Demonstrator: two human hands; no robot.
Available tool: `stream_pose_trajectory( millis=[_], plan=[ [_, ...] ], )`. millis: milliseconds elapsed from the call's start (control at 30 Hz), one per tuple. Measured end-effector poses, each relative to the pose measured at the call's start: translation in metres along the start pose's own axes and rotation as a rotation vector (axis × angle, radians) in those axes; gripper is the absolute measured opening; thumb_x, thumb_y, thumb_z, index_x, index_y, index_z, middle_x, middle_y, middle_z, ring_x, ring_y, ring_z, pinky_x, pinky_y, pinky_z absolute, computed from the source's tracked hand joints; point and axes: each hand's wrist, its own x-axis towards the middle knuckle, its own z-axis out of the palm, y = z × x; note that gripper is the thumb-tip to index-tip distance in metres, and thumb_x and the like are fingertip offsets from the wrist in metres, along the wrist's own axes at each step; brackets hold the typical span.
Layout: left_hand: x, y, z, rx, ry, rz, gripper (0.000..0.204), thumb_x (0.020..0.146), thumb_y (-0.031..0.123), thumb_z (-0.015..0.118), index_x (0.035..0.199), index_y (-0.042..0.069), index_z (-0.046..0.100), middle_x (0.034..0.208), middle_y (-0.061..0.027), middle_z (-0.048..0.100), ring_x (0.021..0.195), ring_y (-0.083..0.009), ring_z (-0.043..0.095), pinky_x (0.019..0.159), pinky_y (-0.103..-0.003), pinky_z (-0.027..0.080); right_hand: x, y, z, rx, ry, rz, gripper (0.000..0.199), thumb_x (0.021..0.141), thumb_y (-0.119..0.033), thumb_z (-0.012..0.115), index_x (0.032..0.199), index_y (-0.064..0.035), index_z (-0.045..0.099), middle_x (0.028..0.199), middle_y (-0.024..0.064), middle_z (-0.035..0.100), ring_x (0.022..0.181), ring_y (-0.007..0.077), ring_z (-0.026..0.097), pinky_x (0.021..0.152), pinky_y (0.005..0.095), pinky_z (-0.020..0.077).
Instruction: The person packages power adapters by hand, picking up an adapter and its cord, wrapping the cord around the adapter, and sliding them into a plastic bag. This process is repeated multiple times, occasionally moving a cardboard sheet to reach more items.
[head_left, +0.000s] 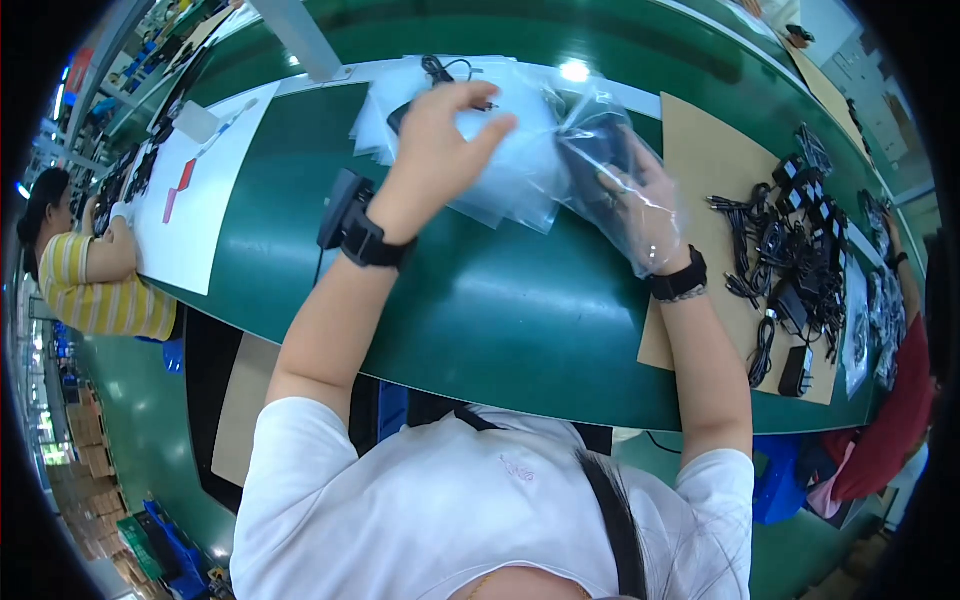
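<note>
Slippage looks like the main risk: the right hand is buried inside a clear crinkled plastic bag, fingers wrapped round a black power adapter at about one o'clock from the picture's centre, and the thin film could tear or bunch if the adapter snags. The left hand, at twelve o'clock, is partly closed, thumb and fingers pinching the bag's edge above a stack of flat clear plastic bags; a loose pinch would let the mouth collapse.

The green curved counter carries a brown cardboard sheet at two o'clock with a tangle of black cables and adapters at three. A white paper sheet lies at ten o'clock, beside a person in a yellow striped shirt.
</note>
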Motion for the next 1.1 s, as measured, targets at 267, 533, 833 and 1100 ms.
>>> stream_pose_trajectory(
  millis=[267,533,833,1100],
  plan=[
    [-0.033,0.007,0.035,-0.196,0.067,-0.166,0.082,0.071,0.037,0.073,0.127,-0.006,0.033,0.119,-0.0244,0.044,0.111,-0.0332,0.044,0.094,-0.039,0.036,-0.010,-0.002,0.016,-0.381,-0.102,-0.134,0.062,0.074,-0.020,0.070,0.124,0.0047,0.044,0.111,0.0161,0.059,0.102,0.0195,0.055,0.089,0.0298,0.0414],
    [-0.054,0.025,0.058,-1.233,0.033,-0.638,0.044,0.088,0.031,0.058,0.114,-0.002,0.049,0.105,-0.0058,0.055,0.092,-0.0097,0.052,0.081,-0.023,0.043,-0.039,-0.006,0.052,-0.424,-0.022,-0.151,0.057,0.078,-0.013,0.066,0.127,0.0037,0.041,0.115,0.0117,0.053,0.102,0.0162,0.052,0.087,0.0287,0.0426],
    [-0.064,0.040,0.062,-1.345,-0.004,-0.551,0.042,0.090,0.038,0.051,0.115,0.005,0.046,0.103,-0.0012,0.055,0.087,-0.0080,0.050,0.078,-0.023,0.041,-0.032,-0.011,0.061,-0.242,0.094,-0.151,0.055,0.080,-0.009,0.063,0.127,0.0046,0.038,0.114,0.0151,0.051,0.104,0.0209,0.050,0.090,0.0317,0.0401],
    [-0.040,0.014,0.023,-1.106,-0.062,-0.659,0.034,0.089,0.019,0.055,0.116,-0.001,0.049,0.095,-0.0048,0.061,0.085,-0.0099,0.058,0.066,-0.020,0.043,-0.020,-0.012,0.028,-0.570,-0.193,-0.195,0.053,0.081,-0.015,0.062,0.124,0.0076,0.043,0.114,0.0164,0.056,0.105,0.0181,0.053,0.089,0.0265,0.0403]
  ],
)
